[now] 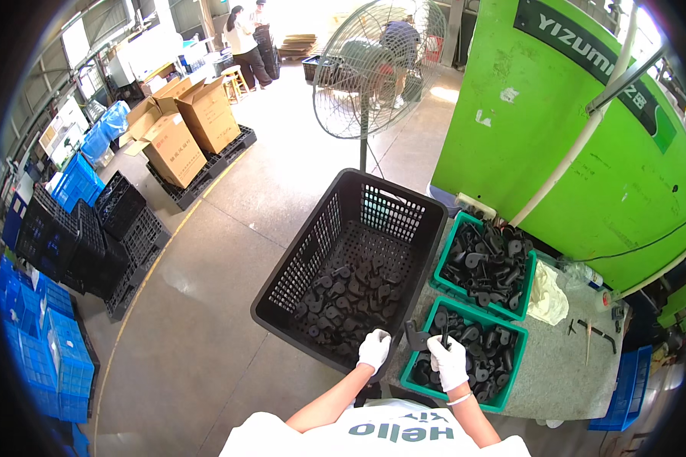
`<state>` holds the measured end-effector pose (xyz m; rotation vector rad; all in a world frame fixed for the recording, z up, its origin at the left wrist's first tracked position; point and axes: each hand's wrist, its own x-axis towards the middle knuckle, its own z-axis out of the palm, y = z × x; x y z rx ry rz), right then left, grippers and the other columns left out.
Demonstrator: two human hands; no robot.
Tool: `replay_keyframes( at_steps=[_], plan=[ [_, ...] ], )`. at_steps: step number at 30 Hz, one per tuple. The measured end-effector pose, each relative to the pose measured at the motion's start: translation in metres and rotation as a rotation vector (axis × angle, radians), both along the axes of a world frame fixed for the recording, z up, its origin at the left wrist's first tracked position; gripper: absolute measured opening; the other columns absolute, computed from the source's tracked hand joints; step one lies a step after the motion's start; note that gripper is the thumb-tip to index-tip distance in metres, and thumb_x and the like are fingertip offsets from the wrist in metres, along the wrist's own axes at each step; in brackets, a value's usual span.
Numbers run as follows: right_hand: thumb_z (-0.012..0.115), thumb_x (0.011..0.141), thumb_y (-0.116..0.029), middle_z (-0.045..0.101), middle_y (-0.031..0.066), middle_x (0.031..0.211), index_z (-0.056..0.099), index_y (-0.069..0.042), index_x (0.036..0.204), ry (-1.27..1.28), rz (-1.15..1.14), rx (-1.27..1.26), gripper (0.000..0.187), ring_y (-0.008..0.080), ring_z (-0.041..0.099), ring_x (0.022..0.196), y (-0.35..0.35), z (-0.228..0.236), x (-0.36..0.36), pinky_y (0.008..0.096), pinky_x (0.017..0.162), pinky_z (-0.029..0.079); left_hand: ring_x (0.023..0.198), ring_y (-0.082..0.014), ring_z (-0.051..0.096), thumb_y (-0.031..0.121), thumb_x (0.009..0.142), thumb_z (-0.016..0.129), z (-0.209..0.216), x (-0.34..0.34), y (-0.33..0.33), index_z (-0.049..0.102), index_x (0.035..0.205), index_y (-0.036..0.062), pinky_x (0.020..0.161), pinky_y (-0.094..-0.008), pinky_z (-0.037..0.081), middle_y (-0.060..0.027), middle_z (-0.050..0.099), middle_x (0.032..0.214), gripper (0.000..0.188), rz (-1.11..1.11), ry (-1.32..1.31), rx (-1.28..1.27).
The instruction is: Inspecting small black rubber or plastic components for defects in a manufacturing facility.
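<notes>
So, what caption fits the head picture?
Gloved right hand holding a black part over a green bin, crate alongside.

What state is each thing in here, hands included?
Left hand: gloved, at the black crate's near rim; grip unclear
Right hand: gloved, closed on a black part
Black crate: open-topped, partly filled
Near green bin: filled
Far green bin: filled
Cardboard box: flaps open
Fan: upright; spin unclear
Cloth: crumpled

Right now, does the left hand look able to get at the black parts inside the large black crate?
Probably yes: the left hand is at the near end of the open-topped black crate, and nothing visible stands between it and the loose black parts lying inside.
</notes>
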<state>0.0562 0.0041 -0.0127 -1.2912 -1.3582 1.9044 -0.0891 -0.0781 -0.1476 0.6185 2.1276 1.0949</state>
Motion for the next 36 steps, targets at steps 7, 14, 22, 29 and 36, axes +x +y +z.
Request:
replay_keyframes(
  at_steps=[7, 14, 22, 29, 36],
  plan=[
    [0.066, 0.088, -0.015, 0.052, -0.0068, 0.061, 0.065, -0.006, 0.085, 0.009, 0.006, 0.188, 0.009, 0.0008, 0.040, 0.043, 0.002, 0.029, -0.010, 0.0193, 0.039, 0.029, 0.093, -0.0342, 0.062, 0.014, 0.088, 0.059, 0.039, -0.009, 0.006, 0.060, 0.102, 0.0065, 0.080, -0.0399, 0.050, -0.0160, 0.063, 0.096, 0.016, 0.164, 0.359, 0.377],
    [0.070, 0.080, -0.004, 0.052, -0.0030, 0.065, 0.065, -0.003, 0.087, -0.061, -0.065, 0.597, 0.009, 0.0047, 0.044, 0.056, 0.002, 0.035, -0.012, 0.0215, 0.049, 0.035, 0.085, -0.0201, 0.062, 0.032, 0.099, 0.047, 0.149, 0.000, 0.008, 0.043, 0.124, 0.0001, 0.075, -0.0329, 0.052, -0.0125, 0.058, 0.107, 0.041, -0.108, -0.790, 0.617],
    [0.075, 0.067, -0.005, 0.055, 0.0091, 0.071, 0.064, -0.007, 0.087, -0.228, 0.236, 1.105, 0.023, 0.0226, 0.057, 0.055, -0.004, 0.055, 0.024, 0.0322, 0.050, 0.045, 0.076, -0.0124, 0.053, 0.022, 0.094, 0.054, 0.180, 0.043, 0.018, 0.046, 0.115, 0.0117, 0.067, -0.0311, 0.050, -0.0029, 0.050, 0.091, 0.025, 0.012, -0.831, 0.594],
    [0.071, 0.077, -0.022, 0.056, 0.0093, 0.073, 0.065, -0.005, 0.087, -0.369, 0.183, 1.062, 0.020, 0.0241, 0.059, 0.057, 0.015, 0.097, 0.058, 0.0329, 0.050, 0.045, 0.065, -0.0072, 0.052, 0.013, 0.091, 0.055, 0.196, 0.071, 0.023, 0.047, 0.108, 0.0081, 0.051, -0.0209, 0.042, -0.0021, 0.052, 0.086, 0.020, -0.073, -0.554, 0.519],
    [0.068, 0.082, -0.031, 0.055, 0.0069, 0.069, 0.065, -0.010, 0.078, -0.514, 0.309, 1.186, 0.022, 0.0254, 0.059, 0.054, 0.021, 0.108, 0.072, 0.0349, 0.048, 0.046, 0.067, -0.0078, 0.050, 0.008, 0.087, 0.057, 0.196, 0.092, 0.027, 0.048, 0.104, 0.0030, 0.060, -0.0239, 0.044, -0.0023, 0.051, 0.079, 0.020, -0.115, -0.355, 0.539]
  ],
)
